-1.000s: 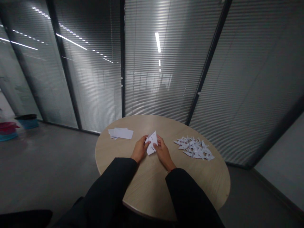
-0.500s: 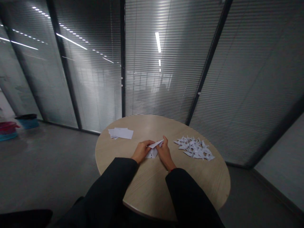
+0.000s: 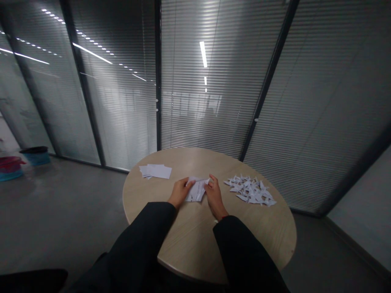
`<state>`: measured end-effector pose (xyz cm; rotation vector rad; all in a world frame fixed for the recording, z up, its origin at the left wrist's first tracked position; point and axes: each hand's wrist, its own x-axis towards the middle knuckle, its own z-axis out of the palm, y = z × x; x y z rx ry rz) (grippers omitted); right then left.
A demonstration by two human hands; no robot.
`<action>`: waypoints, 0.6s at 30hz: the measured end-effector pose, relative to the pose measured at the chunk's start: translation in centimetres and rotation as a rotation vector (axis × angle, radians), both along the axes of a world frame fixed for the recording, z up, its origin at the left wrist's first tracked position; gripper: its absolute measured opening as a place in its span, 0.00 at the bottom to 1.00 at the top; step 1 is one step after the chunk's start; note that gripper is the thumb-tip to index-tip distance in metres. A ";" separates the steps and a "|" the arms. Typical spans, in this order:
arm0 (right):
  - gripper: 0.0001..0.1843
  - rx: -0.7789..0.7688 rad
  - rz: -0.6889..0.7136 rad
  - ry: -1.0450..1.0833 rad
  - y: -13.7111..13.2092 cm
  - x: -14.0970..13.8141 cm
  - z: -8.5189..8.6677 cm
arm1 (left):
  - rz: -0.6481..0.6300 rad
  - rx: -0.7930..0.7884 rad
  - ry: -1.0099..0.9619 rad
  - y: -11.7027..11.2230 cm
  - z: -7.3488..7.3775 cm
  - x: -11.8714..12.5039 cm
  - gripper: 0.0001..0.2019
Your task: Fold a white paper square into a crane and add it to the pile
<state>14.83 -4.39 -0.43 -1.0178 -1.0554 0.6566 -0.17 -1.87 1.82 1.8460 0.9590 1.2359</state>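
The left grip [image 3: 181,192] closes on the folded paper [image 3: 197,190], which lies on the surface [image 3: 195,240] between the grips; the right grip [image 3: 215,191] stands open just beside it. A slack hold could let the paper slip, skewing its crease.

Nothing readable; only tiny dark marks on the folded white paper [image 3: 197,190]

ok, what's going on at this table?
A person at a round wooden table is handling a folded sheet of white paper with both hands: the left hand holds it, and the right hand is at its right edge. Loose white sheets lie to the left, a pile of paper cranes to the right.
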 end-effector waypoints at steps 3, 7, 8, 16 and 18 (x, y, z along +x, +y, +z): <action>0.30 -0.032 0.052 -0.001 -0.3 -0.2 0.5 | -0.029 -0.109 -0.160 1.0 -0.7 0.1 0.20; 0.23 -0.024 0.080 -0.064 -0.6 -0.5 1.0 | -0.047 -0.245 -0.337 1.2 -0.8 0.1 0.22; 0.22 -0.019 0.084 -0.087 -0.8 -0.5 1.1 | -0.061 -0.283 -0.378 1.1 -0.7 0.1 0.21; 0.16 0.088 0.026 -0.451 -1.8 -0.7 1.9 | -0.172 -0.513 -0.617 0.6 0.1 -0.6 0.20; 0.17 0.158 0.036 -0.524 -1.9 -0.5 1.8 | -0.177 -0.537 -0.640 0.9 0.0 -0.7 0.19</action>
